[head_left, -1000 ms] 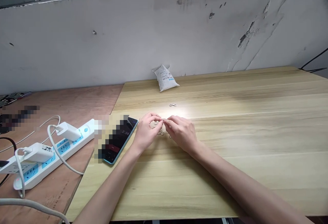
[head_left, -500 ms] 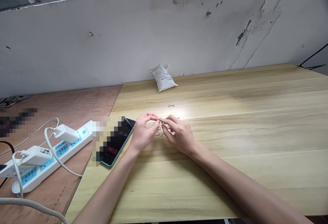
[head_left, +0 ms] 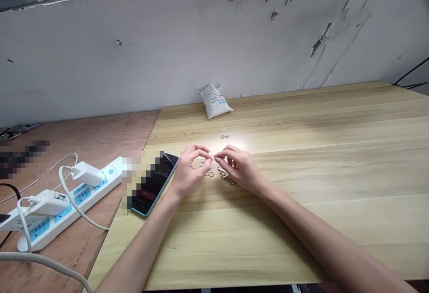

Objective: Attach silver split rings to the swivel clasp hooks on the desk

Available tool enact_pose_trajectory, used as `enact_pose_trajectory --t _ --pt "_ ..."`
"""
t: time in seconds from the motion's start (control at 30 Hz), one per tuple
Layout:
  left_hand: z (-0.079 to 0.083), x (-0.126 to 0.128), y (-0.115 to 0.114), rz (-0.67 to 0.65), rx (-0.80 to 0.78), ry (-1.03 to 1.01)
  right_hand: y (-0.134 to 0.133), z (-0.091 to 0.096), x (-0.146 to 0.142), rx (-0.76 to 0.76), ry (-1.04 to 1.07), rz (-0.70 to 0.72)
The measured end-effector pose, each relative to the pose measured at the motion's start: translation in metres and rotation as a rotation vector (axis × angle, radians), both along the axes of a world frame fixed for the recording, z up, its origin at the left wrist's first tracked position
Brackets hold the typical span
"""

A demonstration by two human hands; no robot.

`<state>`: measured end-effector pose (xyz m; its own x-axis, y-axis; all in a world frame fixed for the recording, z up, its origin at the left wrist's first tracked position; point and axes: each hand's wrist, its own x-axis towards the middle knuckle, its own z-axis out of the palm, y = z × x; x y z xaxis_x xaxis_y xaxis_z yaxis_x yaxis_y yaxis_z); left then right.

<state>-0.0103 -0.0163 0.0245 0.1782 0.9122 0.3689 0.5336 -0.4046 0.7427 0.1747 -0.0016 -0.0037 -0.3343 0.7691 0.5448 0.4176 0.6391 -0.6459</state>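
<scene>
My left hand (head_left: 191, 170) pinches a small metal ring (head_left: 212, 157) between thumb and forefinger. My right hand (head_left: 241, 167) meets it from the other side, its thumb and fingertips closed on a small metal clasp that is mostly hidden. Below the fingertips, several loose split rings (head_left: 211, 174) lie on the wooden table. A small pile of metal swivel clasps (head_left: 223, 173) is partly covered by my right hand. Farther back, one clasp with a ring (head_left: 225, 136) lies apart from the others.
A phone (head_left: 156, 181) showing a timer lies left of my left hand. Beyond it a white power strip (head_left: 75, 203) with chargers and cables rests on a reddish board (head_left: 100, 136). A white plastic packet (head_left: 215, 101) stands near the wall.
My right hand has shifted slightly right, uncovering more of the clasp pile. The fingertips of both hands still meet, with a bit of metal now showing between them.
</scene>
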Motion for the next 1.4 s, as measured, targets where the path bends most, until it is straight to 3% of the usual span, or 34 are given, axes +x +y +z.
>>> enact_pose_trajectory --t 0.17,0.53,0.97,1.23,1.4 --pt "-0.001 0.001 -0.001 0.001 0.052 0.101 -0.002 0.007 0.001 -0.012 0.164 0.058" --pt "-0.005 0.003 -0.001 0.016 0.123 0.176 -0.008 0.007 -0.004 -0.252 0.316 0.087" --pt "-0.005 0.0 0.004 -0.034 -0.139 -0.052 -0.008 -0.001 -0.002 0.062 -0.106 -0.008" --pt "-0.006 -0.003 0.005 -0.001 -0.045 0.095 -0.007 0.0 0.0 0.297 -0.325 -0.003" --pt "-0.006 -0.004 0.004 -0.007 0.007 0.131 -0.011 0.004 -0.001 0.356 -0.315 0.04"
